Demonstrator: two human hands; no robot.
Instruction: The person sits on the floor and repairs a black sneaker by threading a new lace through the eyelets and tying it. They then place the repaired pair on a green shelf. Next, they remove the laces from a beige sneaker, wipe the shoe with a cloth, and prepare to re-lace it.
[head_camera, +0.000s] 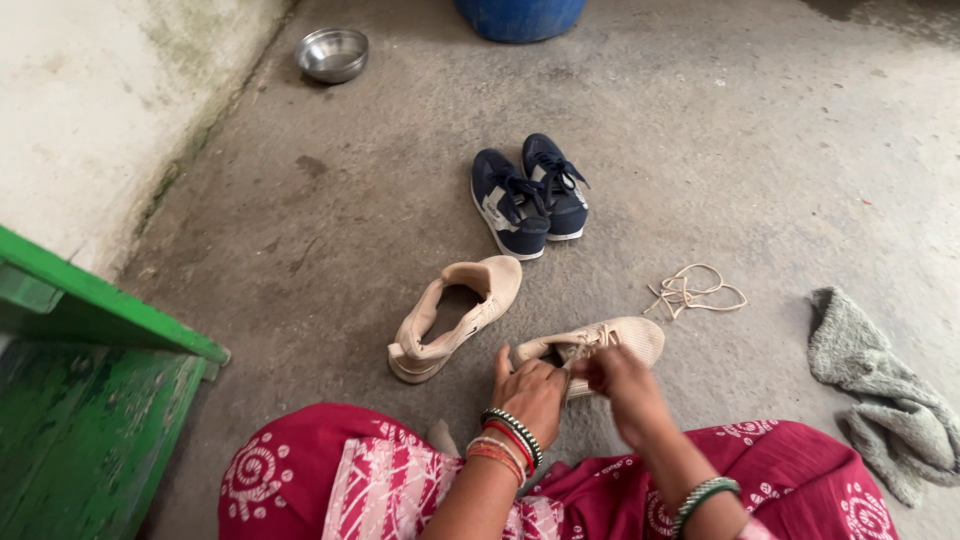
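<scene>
I'm watching both hands working near the middle: the left hand (530, 392) is gripping the beige shoe (610, 343) on the floor, the right hand (622, 385) pinching its laces (592, 343). A loose lace (692, 292) is lying right.

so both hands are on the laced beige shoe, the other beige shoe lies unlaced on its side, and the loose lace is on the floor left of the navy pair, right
Not quite. In the head view the loose lace lies on the floor to the right of the navy pair and nearer the person, close to the grey cloth. The rest holds: the left hand and right hand are on the laced beige shoe, and the other beige shoe lies unlaced on its side.
</scene>
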